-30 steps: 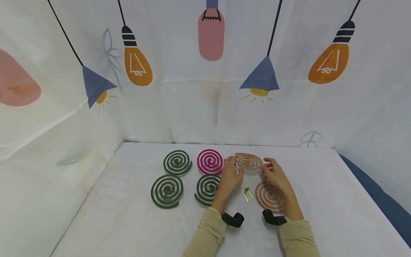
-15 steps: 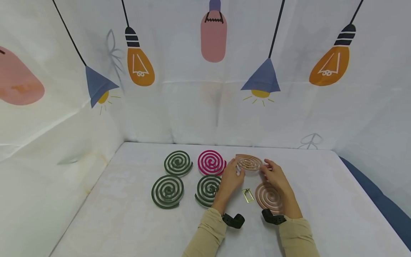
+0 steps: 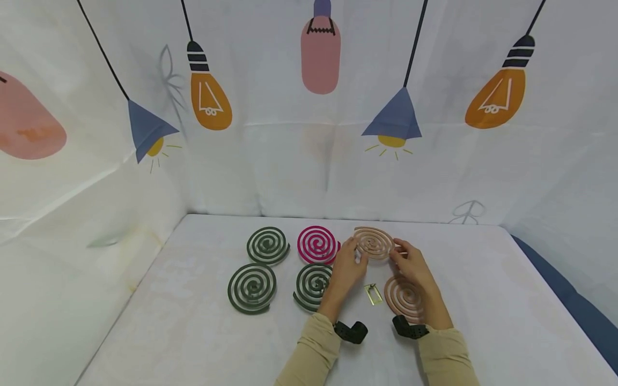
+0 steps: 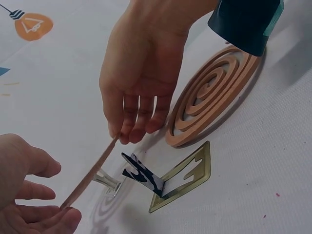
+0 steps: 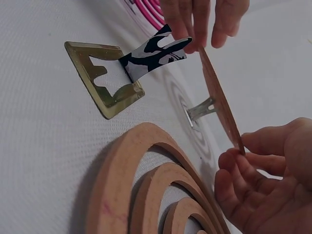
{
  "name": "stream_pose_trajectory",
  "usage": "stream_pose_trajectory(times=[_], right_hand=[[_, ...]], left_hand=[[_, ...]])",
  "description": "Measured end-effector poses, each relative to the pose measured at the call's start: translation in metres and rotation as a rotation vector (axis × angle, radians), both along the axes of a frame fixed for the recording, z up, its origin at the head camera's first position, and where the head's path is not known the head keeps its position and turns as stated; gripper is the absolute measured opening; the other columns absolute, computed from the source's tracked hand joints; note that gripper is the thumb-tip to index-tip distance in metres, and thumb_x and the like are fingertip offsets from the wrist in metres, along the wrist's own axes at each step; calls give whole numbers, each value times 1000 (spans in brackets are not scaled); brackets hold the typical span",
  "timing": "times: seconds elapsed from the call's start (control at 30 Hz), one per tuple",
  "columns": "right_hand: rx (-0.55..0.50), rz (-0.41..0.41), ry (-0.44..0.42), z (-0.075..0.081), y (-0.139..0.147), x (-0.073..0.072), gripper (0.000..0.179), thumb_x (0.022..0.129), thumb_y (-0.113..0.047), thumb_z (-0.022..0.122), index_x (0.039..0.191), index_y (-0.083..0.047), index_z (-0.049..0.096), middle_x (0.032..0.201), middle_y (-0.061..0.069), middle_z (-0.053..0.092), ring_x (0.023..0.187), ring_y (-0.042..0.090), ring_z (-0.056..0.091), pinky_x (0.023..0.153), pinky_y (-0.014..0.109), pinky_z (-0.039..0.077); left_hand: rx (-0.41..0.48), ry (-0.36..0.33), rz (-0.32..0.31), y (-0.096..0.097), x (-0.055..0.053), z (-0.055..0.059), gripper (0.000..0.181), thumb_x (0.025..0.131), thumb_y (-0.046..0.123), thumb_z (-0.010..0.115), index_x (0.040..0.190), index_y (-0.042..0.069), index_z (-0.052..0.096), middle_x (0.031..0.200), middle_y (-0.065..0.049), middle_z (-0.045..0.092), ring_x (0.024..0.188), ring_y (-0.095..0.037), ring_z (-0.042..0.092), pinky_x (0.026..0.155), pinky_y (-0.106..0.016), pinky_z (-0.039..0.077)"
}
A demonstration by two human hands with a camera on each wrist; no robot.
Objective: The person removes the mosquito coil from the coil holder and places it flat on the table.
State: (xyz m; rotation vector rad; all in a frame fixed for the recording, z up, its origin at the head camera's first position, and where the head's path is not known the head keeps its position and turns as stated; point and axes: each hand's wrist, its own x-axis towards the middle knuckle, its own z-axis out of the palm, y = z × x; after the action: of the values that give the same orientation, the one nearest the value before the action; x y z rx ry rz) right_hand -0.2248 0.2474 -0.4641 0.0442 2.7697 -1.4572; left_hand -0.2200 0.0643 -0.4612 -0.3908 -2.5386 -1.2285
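The person's left hand (image 3: 348,265) and right hand (image 3: 415,265) are apart, each pinching one edge of a thin tan spiral coil (image 3: 373,243). It lies at two o'clock from the left hand and ten from the right. Neither hand is nearer: they grip near its nine and four o'clock edges. Round and roughly level, it has no long axis. A small silver metal stand (image 5: 202,108) rises beneath; whether they interlock is unclear. At six o'clock lies a brass-coloured rectangular metal stand (image 5: 139,63) with a bent-up tab; at five, a terracotta spiral coil (image 3: 404,296) on the white tabletop (image 3: 164,332).
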Motion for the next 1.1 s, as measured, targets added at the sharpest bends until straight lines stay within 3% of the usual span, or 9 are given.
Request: stream_pose_trajectory(times=[0.23,0.37,0.57,0.87,1.1], right_hand=[[2,3,31,2,0,0,47,98,-13,47,139,6,36,119,28,53,100,31,60,70,21,51],[-13,12,64,4,-1,0,46,98,-11,47,139,6,37,116,29,53,98,33,61,71,23,52],[-47,5,71,7,-2,1,46,97,-8,47,139,7,36,114,29,53,96,30,60,69,20,51],[-160,13,102,10,-1,3,47,94,-1,46,138,6,33,109,28,52,79,15,64,67,25,55],[-221,7,91,13,-2,8,47,94,-1,45,139,5,33,108,28,51,74,15,66,67,24,55]], left_hand=[[44,19,-3,-2,0,0,44,82,9,61,124,-4,57,123,-21,59,85,-26,68,79,-31,53],[92,30,-4,-2,-1,1,43,83,7,60,123,-6,57,121,-21,60,91,-27,67,78,-28,54],[187,-13,-20,-2,-4,0,42,83,2,58,124,-7,56,120,-23,58,99,-30,64,78,-26,56],[304,-32,-15,-3,-2,1,42,82,-2,60,124,-4,57,113,-22,54,92,-27,64,76,-18,54],[366,-37,-11,-5,0,5,40,81,-3,58,121,-6,56,105,-23,55,86,-29,66,70,-18,54]])
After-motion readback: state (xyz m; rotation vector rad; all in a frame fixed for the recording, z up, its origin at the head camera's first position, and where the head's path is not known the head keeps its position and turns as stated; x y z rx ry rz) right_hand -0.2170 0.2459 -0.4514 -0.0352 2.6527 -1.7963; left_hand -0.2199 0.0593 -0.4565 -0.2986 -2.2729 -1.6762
